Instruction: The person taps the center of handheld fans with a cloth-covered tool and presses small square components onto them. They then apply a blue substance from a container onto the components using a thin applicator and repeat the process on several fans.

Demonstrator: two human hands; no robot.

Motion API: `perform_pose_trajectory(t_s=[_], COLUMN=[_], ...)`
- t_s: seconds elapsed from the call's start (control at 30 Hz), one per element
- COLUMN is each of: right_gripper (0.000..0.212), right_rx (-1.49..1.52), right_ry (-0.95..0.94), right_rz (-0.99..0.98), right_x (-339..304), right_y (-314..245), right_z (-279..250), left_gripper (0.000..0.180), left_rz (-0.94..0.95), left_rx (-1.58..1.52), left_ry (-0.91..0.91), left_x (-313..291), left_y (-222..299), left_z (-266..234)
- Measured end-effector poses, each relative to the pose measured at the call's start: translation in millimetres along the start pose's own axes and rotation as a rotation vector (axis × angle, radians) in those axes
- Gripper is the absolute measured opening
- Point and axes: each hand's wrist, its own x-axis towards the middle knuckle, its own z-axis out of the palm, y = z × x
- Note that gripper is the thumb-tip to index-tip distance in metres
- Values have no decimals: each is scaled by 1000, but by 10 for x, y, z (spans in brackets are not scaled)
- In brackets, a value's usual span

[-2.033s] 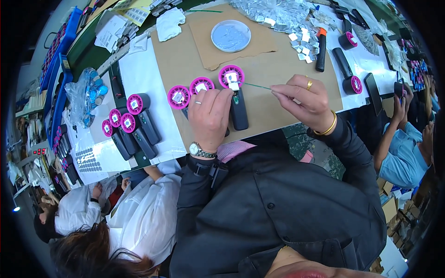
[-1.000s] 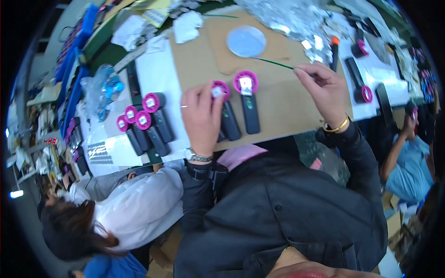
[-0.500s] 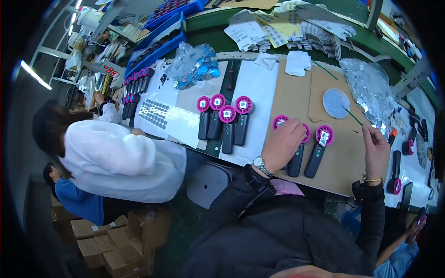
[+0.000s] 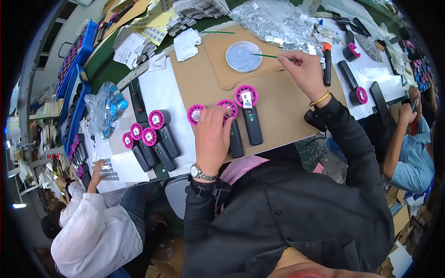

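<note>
My left hand [image 4: 212,134] lies over a row of handheld fans with pink heads and dark handles. Its curled fingers and thumb close at the head of the middle fan [image 4: 236,140], partly covering it; the exact grip is hidden. Beside it, the left fan [image 4: 194,112] is mostly covered by the hand. The right fan [image 4: 251,125] lies free, a small white square piece on its head. Between thumb and fingers, my right hand [image 4: 303,73] pinches a thin green stick [image 4: 266,55]. The stick's tip is at the round dish [image 4: 232,59] of pale, translucent paste.
More pink fans [image 4: 157,119] lie left. A second green stick [image 4: 218,32], a white cloth [image 4: 187,45] and a bag of silvery pieces [image 4: 273,21] lie at the back. An orange-tipped tool [image 4: 327,65] is at right. Co-workers [image 4: 99,222] sit on both sides.
The view has turned and shifted, so the bench appears farther left. My right hand has brought the stick more level over the dish. My left hand stays at the middle fan.
</note>
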Motion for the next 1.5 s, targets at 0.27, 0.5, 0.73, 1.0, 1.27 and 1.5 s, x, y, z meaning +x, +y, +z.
perform_pose_trajectory(t_s=[0.27,0.5,0.73,1.0,1.27,1.5], right_gripper=[29,31,31,29,19,20], right_rx=[-21,-77,-86,-18,324,527], right_ry=[-15,-58,-66,-126,-208,-270], right_rz=[0,24,0,74,395,496], right_x=[107,174,195,216,188,228], right_y=[72,76,127,189,63,32], right_z=[147,149,157,241,230,37], left_gripper=[15,16,19,22,19,19], left_rz=[13,-7,-203,-112,86,162], left_rx=[102,86,-41,-145,38,99], left_ry=[-37,4,-106,-126,129,207], left_x=[-21,-63,17,-34,-152,-135], left_y=[0,-5,66,14,-8,-12], left_z=[68,101,-69,-64,204,312])
